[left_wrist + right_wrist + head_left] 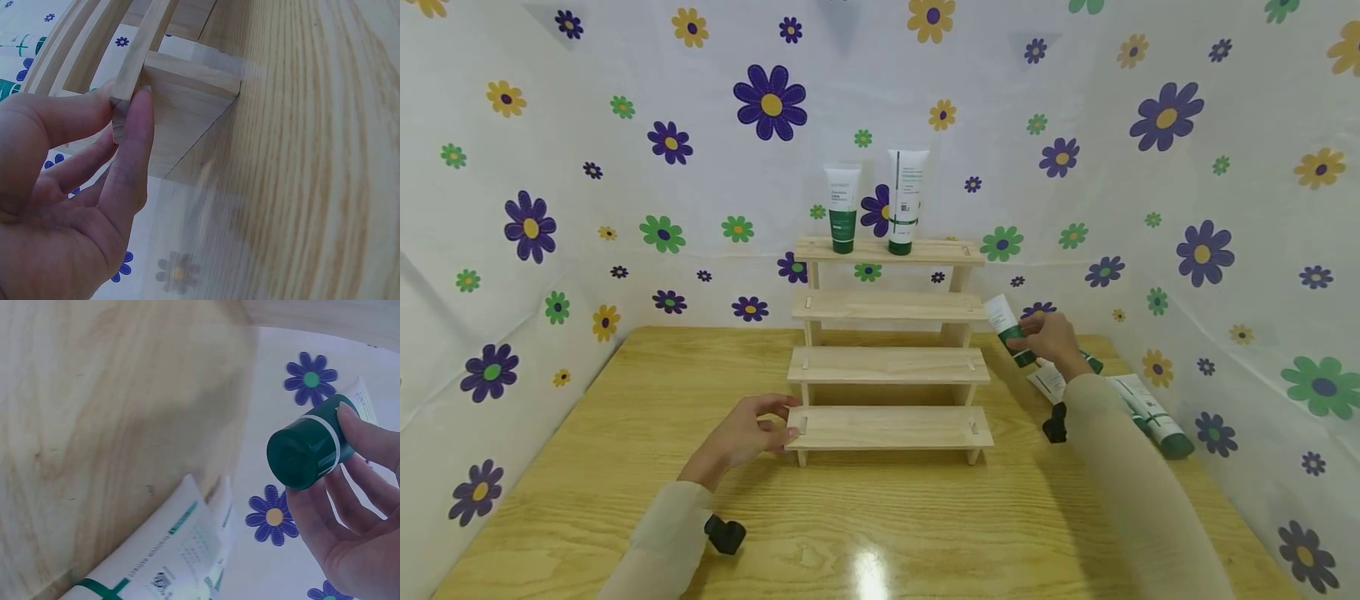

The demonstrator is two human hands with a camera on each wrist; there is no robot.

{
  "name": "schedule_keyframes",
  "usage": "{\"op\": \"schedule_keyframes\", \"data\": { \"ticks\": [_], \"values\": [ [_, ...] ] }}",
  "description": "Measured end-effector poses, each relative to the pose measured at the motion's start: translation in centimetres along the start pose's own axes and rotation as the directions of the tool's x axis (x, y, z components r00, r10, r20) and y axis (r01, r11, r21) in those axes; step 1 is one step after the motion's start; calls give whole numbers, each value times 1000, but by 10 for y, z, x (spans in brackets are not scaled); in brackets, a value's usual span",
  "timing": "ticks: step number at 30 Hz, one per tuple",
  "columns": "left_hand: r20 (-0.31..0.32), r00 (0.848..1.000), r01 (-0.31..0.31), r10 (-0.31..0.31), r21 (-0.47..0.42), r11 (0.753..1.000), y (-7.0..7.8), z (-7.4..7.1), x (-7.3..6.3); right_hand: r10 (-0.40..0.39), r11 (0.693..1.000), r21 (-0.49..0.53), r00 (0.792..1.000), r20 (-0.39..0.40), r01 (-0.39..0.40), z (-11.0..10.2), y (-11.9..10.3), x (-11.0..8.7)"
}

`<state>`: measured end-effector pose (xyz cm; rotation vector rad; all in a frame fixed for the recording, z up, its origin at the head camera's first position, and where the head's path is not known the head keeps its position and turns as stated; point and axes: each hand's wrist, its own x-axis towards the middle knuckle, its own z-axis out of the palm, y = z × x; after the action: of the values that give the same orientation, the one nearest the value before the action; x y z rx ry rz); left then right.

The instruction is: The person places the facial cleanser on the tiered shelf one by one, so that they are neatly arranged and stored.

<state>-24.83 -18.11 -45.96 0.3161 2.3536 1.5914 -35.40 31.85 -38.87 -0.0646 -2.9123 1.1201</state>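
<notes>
A small wooden stand with stepped shelves [887, 427] stands in the middle of the table. At its lowest shelf, my left hand [741, 433] pinches the left end of the board between thumb and fingers, which the left wrist view shows closely [128, 84]. My right hand [1051, 340] grips a white and green squeeze tube [1002, 320] near its green cap, tilted and raised just right of the stand. In the right wrist view the cap [300, 453] points toward the camera. On the top shelf a shorter tube [842, 200] and a taller tube [907, 196] stand upright on their caps.
Several more tubes [1153, 412] lie on the table at the right, partly hidden by the right forearm. One white tube [1047, 382] lies just below the right hand. Flower-printed white sheeting [715, 183] encloses the wooden table [715, 367] at the back and sides.
</notes>
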Motion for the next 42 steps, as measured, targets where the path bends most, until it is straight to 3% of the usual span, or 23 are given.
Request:
{"op": "schedule_keyframes", "data": {
  "ticks": [16, 34, 42],
  "values": [
    [-8, 1000, 10, -10, 9, 1000, 1, 0, 1, 94, 974, 208, 995, -29, -86, -14, -21, -6],
    [6, 1000, 3, -3, 10, 1000, 1, 0, 3, 55, 967, 256, 989, -138, -18, -23, -37, -11],
    [-8, 1000, 16, -16, -1, 1000, -1, 0, 2, 61, 950, 314, 984, -168, -5, -26, -49, -13]
  ]
}}
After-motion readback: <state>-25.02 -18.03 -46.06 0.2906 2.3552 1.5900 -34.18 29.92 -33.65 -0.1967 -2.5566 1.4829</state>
